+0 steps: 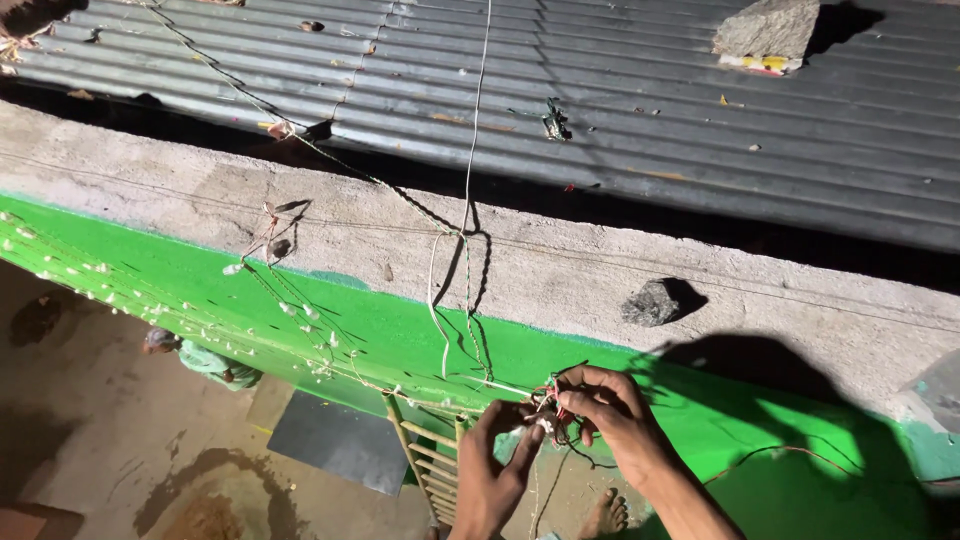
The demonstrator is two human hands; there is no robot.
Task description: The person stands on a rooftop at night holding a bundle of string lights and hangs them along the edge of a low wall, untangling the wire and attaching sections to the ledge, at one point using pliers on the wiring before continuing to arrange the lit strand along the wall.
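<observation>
thin tangled wires pinched by both hands.

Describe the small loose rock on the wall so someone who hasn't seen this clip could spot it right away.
Find the grey concrete ledge that tops the bright green wall, below the corrugated metal roof. The small rock sits on that ledge, up and right of the right hand. It is dark and jagged, far smaller than the pale stone block on the roof.

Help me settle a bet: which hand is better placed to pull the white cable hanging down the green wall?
Probably the left hand: it sits nearer the white cable, while the right hand pinches the wire bundle.
</observation>
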